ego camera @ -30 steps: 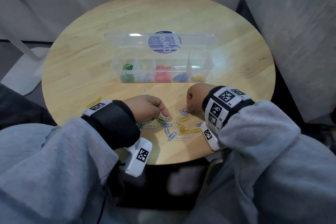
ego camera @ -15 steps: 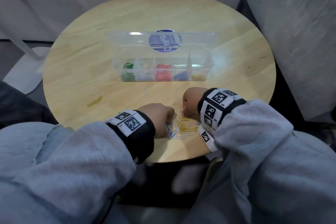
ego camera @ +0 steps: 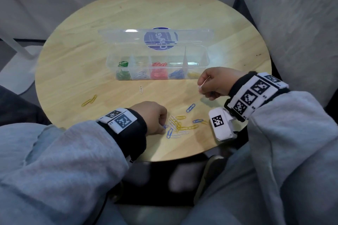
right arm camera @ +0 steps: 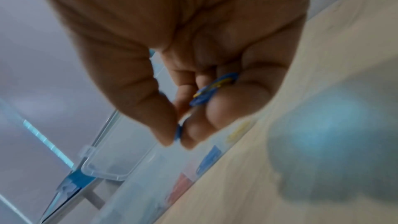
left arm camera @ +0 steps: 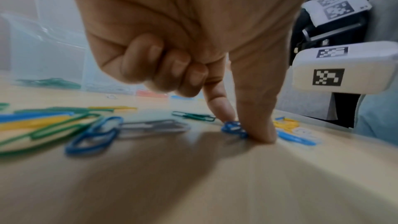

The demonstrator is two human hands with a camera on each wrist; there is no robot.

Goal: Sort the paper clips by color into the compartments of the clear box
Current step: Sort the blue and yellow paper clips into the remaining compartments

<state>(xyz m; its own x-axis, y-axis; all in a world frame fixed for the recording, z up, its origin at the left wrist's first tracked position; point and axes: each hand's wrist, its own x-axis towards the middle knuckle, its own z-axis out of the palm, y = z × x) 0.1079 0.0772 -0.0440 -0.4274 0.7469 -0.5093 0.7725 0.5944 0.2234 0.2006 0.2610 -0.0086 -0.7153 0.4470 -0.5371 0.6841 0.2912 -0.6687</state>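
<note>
The clear box (ego camera: 204,64) stands open mid-table, with green, white, red, blue and yellow clips in separate compartments. A pile of loose paper clips (ego camera: 180,126) lies near the front edge. My left hand (ego camera: 161,127) rests at the pile's left side. In the left wrist view, this left hand (left arm camera: 241,125) pinches a blue paper clip (left arm camera: 232,128) against the table with thumb and forefinger. My right hand (ego camera: 201,86) hovers in front of the box's right end. In the right wrist view, this right hand (right arm camera: 178,135) pinches a blue clip (right arm camera: 178,132) and holds more clips (right arm camera: 215,88) in its curled fingers.
Two yellow clips (ego camera: 89,100) lie apart at the left of the round wooden table (ego camera: 73,56). A single white clip (ego camera: 141,89) lies in front of the box, and a blue clip (ego camera: 190,107) beyond the pile. The box lid (ego camera: 118,35) lies open behind.
My right hand has lifted off the pile and moved up toward the box's right end with clips in it. My left hand shifted right to the pile and stays there.
</note>
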